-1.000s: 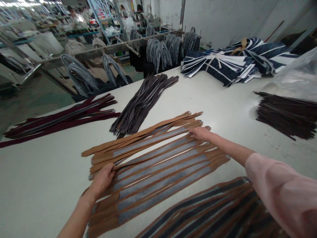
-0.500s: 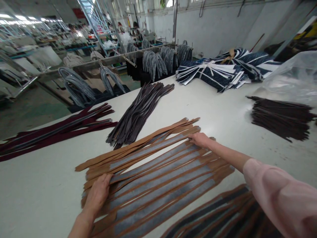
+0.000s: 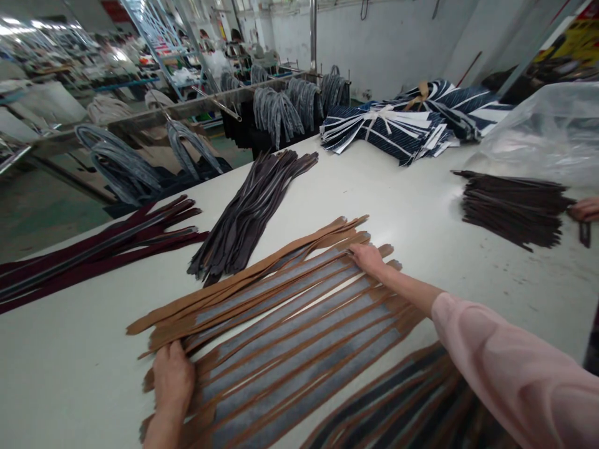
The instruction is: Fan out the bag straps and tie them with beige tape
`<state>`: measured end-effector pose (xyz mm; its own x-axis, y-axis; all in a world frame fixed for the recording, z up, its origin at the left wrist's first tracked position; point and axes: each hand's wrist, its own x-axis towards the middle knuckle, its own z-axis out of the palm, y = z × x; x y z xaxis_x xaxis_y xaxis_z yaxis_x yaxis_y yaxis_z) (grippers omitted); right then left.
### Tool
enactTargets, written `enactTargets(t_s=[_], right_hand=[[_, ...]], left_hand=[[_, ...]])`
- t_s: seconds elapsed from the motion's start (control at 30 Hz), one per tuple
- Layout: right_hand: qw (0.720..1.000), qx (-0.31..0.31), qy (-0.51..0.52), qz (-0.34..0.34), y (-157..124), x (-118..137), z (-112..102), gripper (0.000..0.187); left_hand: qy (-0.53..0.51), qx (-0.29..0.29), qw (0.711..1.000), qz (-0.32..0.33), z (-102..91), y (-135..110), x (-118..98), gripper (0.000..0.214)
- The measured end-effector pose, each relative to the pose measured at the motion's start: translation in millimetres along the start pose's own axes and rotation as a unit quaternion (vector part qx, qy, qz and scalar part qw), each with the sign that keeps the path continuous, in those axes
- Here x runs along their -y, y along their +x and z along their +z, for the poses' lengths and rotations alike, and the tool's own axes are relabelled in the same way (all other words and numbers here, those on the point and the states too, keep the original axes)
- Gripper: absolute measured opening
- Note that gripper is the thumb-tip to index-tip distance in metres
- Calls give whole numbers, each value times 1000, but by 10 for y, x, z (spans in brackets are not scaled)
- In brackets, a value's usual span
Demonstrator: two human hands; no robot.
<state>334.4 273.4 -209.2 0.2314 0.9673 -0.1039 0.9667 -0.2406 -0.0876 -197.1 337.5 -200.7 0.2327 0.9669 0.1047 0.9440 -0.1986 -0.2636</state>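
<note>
As the view swung a little rightward from a second earlier, both hands stayed on the tan strips (image 3: 290, 318), a fanned spread of long brown pieces with grey lining lying diagonally across the white table (image 3: 75, 362). The left hand (image 3: 174, 378) had slid nearer along the strips' near-left ends and lay flat, palm down, fingers together pressing the pieces; nothing was pinched that I could see. The right hand (image 3: 369, 257) held its place at the far-right ends, fingers laid flat on the top strips; whether the fingertips curled under an edge I could not tell. The fan looked a bit tighter at the far end than before, so my read is that squaring up the pile was underway, not finished.

New at the right edge: another person's hand (image 3: 584, 209) had come in, touching the dark brown stack (image 3: 512, 206).

Edges and room: bare table lay left of the left hand, and between the strips and the grey-brown bundle (image 3: 248, 215). A striped pile (image 3: 412, 405) lay just beside the strips' near side, tight there. The maroon strips (image 3: 93, 249) lay well apart, near the table's far-left edge.
</note>
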Motion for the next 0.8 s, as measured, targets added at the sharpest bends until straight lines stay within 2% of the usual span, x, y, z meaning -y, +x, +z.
enactTargets(t_s=[0.17,0.23,0.33,0.43,0.57,0.63,0.7,0.8], right_hand=[[998,-60,34,-7,-2,-13,84,26],[995,-87,50,-15,7,-23,100,27],[993,-101,53,-21,28,-28,114,27],[996,-86,36,-16,17,-39,140,26],[996,-77,33,-20,-62,-86,182,25],[995,-83,43,-24,-92,-91,178,24],[994,-86,57,-32,-87,-56,144,24],[993,-65,70,-75,0,73,49,29]], left_hand=[[-23,-5,1000,-13,7,-90,31,40],[-40,-19,998,-34,31,-118,57,45],[-16,1,997,-70,63,-132,51,44],[-5,13,998,-57,117,-147,49,41],[-129,-15,992,-7,167,-223,193,46],[-181,-33,983,-26,115,-255,263,46],[-191,-61,979,-39,10,-237,246,46],[-173,-60,983,27,-150,-66,16,49]])
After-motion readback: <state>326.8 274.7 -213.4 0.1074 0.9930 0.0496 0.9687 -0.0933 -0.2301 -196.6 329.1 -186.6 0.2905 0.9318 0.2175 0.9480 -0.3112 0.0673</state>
